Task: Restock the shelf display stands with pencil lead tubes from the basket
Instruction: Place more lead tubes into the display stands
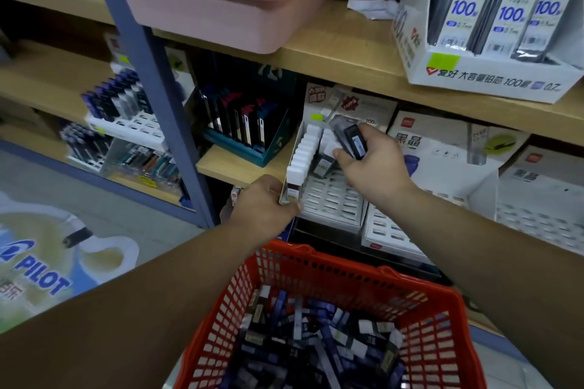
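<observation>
Lead tubes (349, 139), tilted up-left, right hand (373, 164)

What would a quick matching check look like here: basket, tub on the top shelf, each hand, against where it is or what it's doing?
Things:
1. red basket
2. pink tub
3. left hand
4. right hand

Places or states:
A. holds a few lead tubes over the white display stand
B. upper shelf, overhanging its edge
C. grips the stand's front left corner
D. below both forearms, full of loose tubes

Pairs: 1-D, 2-B, 3-C, 4-A
</observation>
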Tool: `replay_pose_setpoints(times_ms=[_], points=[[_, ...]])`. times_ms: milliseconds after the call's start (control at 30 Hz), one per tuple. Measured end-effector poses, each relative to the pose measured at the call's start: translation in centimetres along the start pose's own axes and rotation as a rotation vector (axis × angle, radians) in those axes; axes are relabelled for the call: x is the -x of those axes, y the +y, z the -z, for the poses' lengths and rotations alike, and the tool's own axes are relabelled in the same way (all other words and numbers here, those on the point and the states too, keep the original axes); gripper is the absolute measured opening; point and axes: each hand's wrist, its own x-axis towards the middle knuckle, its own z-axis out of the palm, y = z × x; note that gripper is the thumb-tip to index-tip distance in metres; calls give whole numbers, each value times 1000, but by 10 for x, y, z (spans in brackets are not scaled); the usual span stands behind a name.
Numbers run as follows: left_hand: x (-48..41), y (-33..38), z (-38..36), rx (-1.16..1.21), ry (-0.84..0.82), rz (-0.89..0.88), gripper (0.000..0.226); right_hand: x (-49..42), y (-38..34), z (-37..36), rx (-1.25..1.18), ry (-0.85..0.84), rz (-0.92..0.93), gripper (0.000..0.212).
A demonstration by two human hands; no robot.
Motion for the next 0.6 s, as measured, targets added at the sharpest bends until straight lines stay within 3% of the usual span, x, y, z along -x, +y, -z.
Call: replay_pose_setpoints(times_ms=[167, 300, 500, 600], points=[[-3, -3, -1, 83, -46, 23, 57, -6, 4, 6, 162, -38, 68, 21], [-1, 3, 0, 57, -24, 36, 42, -12, -5, 3, 305, -57, 142, 19], [3, 3, 5, 62, -69, 13, 40, -7, 2, -7, 308, -64, 79, 14], [6, 8, 11, 59, -73, 28, 51, -5, 5, -8, 209, -69, 36, 13]])
